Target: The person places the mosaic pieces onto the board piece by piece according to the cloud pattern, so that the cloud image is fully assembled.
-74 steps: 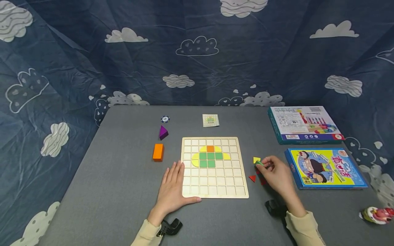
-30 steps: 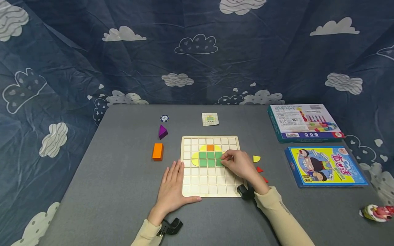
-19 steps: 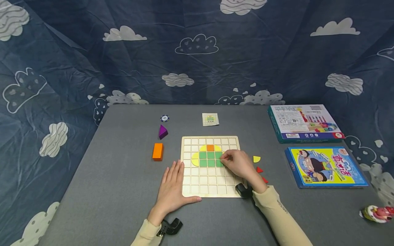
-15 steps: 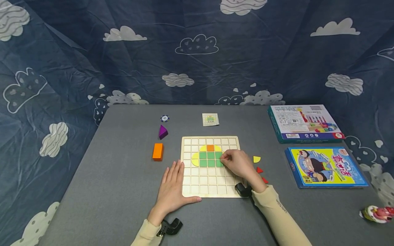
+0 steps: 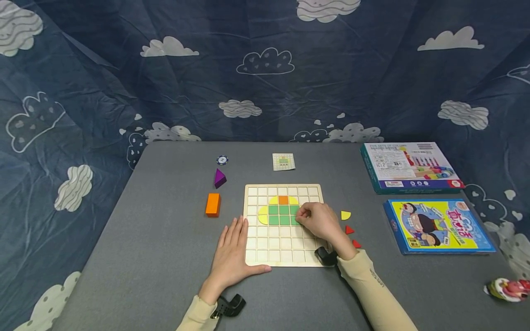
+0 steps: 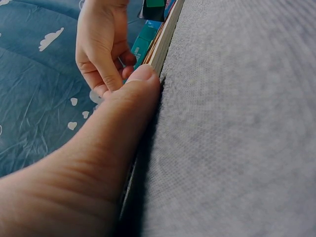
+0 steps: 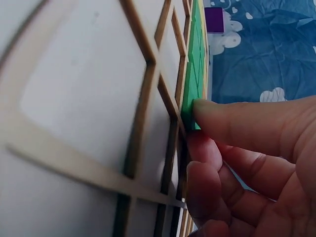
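A wooden grid board [image 5: 256,243] lies on the grey table, with green squares [image 5: 273,210], yellow rounded pieces [image 5: 262,215] and an orange square [image 5: 283,200] set in its upper cells. My left hand [image 5: 232,253] rests with straight fingers along the board's left edge, thumb over the near edge. The right hand [image 5: 320,220] has curled fingers at the right end of the green rows. In the right wrist view its thumb and index finger pinch the edge of a green square tile [image 7: 188,91] at the grid. The fingers partly cover nearby cells.
Right of the board lie a yellow piece [image 5: 345,215] and red triangles [image 5: 349,229]. Two boxes [image 5: 443,225] stand further right, near a figurine [image 5: 507,289]. A pattern card [image 5: 283,162], orange block [image 5: 213,205], purple prism [image 5: 220,178] and chip [image 5: 222,160] lie behind and left.
The right hand has carried a green tile left from the loose pieces to the board's second green row. Over the last second it barely moves. My left hand stays put.
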{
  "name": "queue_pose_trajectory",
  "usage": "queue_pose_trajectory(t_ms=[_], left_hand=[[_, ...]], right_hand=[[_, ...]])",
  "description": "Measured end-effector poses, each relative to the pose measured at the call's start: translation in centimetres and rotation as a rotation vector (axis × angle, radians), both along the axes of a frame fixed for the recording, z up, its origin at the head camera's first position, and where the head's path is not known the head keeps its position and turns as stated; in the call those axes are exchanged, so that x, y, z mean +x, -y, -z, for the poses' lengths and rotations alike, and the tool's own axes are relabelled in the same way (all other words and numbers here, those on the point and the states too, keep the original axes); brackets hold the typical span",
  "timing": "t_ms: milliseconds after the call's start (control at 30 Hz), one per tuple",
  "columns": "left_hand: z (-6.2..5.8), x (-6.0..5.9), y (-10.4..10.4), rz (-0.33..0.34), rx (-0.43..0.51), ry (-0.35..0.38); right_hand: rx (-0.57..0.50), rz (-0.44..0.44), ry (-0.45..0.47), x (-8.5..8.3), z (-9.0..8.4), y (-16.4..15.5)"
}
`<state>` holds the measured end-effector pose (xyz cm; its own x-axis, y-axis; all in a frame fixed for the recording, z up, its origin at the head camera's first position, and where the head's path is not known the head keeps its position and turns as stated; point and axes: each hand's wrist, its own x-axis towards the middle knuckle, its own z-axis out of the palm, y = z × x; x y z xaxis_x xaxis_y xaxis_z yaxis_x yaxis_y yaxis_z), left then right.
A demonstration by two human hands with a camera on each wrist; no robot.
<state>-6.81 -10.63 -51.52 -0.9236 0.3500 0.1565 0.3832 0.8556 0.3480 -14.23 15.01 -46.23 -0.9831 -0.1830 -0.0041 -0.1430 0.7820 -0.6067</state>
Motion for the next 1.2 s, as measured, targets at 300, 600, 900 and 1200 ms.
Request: queue_pose_trajectory(t_ms=[300, 600, 900, 1200], left_hand=[[0.0, 0.0, 0.0, -0.009, -0.011, 0.031], [-0.1, 0.0, 0.0, -0.009, -0.022, 0.051], [-0.1, 0.0, 0.0, -0.011, -0.004, 0.06], [0.0, 0.0, 0.0, -0.011, -0.01, 0.049]], right_hand=[[-0.012, -0.013, 0.021, 0.1, 0.1, -0.2], [-0.078, 0.014, 0.056, 0.6, -0.9, -1.7], [-0.05, 0.098, 0.001, 0.7, -1.2, -5.6], [-0.038, 0.136, 0.0, 0.6, -1.2, -9.0]])
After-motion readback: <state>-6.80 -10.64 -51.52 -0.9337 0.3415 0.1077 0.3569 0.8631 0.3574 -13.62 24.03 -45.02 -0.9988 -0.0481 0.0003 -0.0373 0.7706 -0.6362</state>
